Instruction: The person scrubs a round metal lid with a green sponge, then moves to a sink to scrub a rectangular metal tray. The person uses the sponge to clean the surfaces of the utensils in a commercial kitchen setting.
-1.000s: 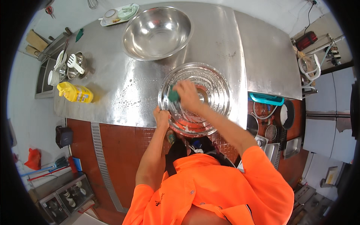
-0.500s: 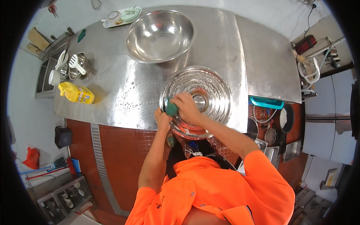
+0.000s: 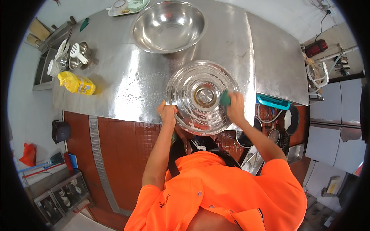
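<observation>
A round steel lid (image 3: 189, 82), ringed with ridges and streaked with white suds, lies at the front edge of the steel table and juts a little past it. My left hand (image 3: 167, 112) is closed on the lid's left rim. In my right hand (image 3: 236, 107) is a green scouring pad (image 3: 225, 98), pressed against the right part of the lid. At the lid's middle is a round raised knob or recess (image 3: 205, 96); I cannot tell which. Just beyond the lid stands a large, shiny steel basin (image 3: 169, 29).
To the left on the wet table (image 3: 115, 77) stands a yellow bottle (image 3: 79, 84). Behind it are a steel bowl (image 3: 85, 50) with a white slotted spatula (image 3: 78, 53) and stacked white cups (image 3: 53, 68). A teal basket (image 3: 273, 102) and pans sit below, right.
My right hand has swept the scouring pad from the lid's left side across to its right side. My left hand keeps its hold on the rim.
</observation>
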`<state>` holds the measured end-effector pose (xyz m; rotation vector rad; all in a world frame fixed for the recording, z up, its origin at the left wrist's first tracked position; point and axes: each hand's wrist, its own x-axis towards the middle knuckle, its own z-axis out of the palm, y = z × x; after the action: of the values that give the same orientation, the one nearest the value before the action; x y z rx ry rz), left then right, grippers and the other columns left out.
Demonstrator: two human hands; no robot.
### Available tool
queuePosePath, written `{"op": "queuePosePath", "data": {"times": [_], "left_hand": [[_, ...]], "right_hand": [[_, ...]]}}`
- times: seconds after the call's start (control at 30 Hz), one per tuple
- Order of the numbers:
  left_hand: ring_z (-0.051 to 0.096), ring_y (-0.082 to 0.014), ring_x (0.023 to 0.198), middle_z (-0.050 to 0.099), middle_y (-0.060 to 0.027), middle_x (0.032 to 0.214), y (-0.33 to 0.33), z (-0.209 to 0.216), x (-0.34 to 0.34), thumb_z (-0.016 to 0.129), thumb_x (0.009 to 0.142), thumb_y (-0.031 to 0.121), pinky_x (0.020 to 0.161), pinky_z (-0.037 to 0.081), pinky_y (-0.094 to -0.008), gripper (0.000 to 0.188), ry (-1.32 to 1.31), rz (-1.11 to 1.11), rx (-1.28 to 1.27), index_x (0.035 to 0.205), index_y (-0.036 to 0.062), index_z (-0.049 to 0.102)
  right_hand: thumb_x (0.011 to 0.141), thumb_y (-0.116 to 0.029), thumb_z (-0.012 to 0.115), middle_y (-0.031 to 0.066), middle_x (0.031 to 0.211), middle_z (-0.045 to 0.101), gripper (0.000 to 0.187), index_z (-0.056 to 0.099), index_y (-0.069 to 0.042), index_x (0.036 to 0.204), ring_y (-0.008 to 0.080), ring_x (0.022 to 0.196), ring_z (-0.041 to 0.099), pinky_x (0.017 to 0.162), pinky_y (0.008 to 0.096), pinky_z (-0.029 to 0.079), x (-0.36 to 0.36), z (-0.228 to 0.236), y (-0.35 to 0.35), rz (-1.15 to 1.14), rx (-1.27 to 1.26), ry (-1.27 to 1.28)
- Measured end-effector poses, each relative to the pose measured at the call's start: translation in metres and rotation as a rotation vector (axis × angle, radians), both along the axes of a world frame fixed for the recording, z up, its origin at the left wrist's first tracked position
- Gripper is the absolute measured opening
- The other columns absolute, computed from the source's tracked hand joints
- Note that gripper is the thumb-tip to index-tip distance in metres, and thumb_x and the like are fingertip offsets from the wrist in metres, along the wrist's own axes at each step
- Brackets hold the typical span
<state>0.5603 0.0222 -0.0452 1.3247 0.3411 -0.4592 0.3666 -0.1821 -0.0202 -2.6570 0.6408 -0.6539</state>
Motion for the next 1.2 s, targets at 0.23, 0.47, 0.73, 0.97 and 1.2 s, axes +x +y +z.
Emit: {"op": "queuePosePath", "data": {"times": [0.23, 0.47, 0.73, 0.97, 1.2], "left_hand": [[0.050, -0.0161, 0.061, 0.055, -0.0073, 0.068, -0.004, -0.021, -0.001, 0.051, 0.061, -0.006, 0.056, 0.040, -0.0316, 0.013, -0.194, -0.147, 0.376, 0.073, -0.0049, 0.057], [0.057, -0.0181, 0.086, 0.062, -0.0075, 0.101, 0.001, -0.010, 0.007, 0.064, 0.091, 0.023, 0.075, 0.047, -0.0343, 0.036, 0.007, -0.216, -0.023, 0.113, -0.0045, 0.057], [0.044, -0.0098, 0.065, 0.056, -0.0006, 0.076, -0.006, -0.008, 0.000, 0.062, 0.091, 0.020, 0.059, 0.039, -0.0297, 0.024, -0.132, -0.287, 0.130, 0.097, -0.0034, 0.064], [0.043, -0.0090, 0.060, 0.055, 0.0003, 0.072, -0.004, -0.005, 0.000, 0.064, 0.089, 0.019, 0.051, 0.037, -0.0284, 0.022, -0.049, -0.173, 0.125, 0.087, -0.0027, 0.062], [0.044, -0.0119, 0.061, 0.050, -0.0026, 0.063, -0.010, 0.004, -0.007, 0.057, 0.093, 0.036, 0.056, 0.038, -0.0320, 0.042, -0.222, -0.316, 0.262, 0.078, -0.0036, 0.061]], "right_hand": [[0.063, -0.002, 0.066, 0.0119, 0.109, 0.052, 0.042, 0.055, -0.007, 0.103, 0.0328, 0.103, 0.050, 0.087, 0.0428, 0.038, 0.067, 0.016, 0.113, 0.387, 0.249, -0.129], [0.059, -0.005, 0.074, 0.0077, 0.104, 0.056, 0.042, 0.060, -0.012, 0.099, 0.0283, 0.100, 0.053, 0.086, 0.0402, 0.039, 0.000, 0.020, 0.048, 0.555, 0.184, -0.102], [0.065, 0.005, 0.058, 0.0138, 0.104, 0.055, 0.037, 0.059, -0.006, 0.100, 0.0343, 0.099, 0.052, 0.085, 0.0410, 0.041, 0.078, 0.016, 0.079, 0.478, 0.143, -0.231], [0.063, 0.007, 0.056, 0.0161, 0.106, 0.055, 0.041, 0.059, 0.000, 0.103, 0.0360, 0.098, 0.051, 0.084, 0.0424, 0.042, 0.054, 0.013, 0.071, 0.312, 0.096, -0.204], [0.062, 0.007, 0.055, 0.0188, 0.110, 0.053, 0.045, 0.057, 0.001, 0.107, 0.0363, 0.102, 0.051, 0.087, 0.0434, 0.041, 0.097, 0.029, 0.062, 0.544, -0.016, -0.136]]}}
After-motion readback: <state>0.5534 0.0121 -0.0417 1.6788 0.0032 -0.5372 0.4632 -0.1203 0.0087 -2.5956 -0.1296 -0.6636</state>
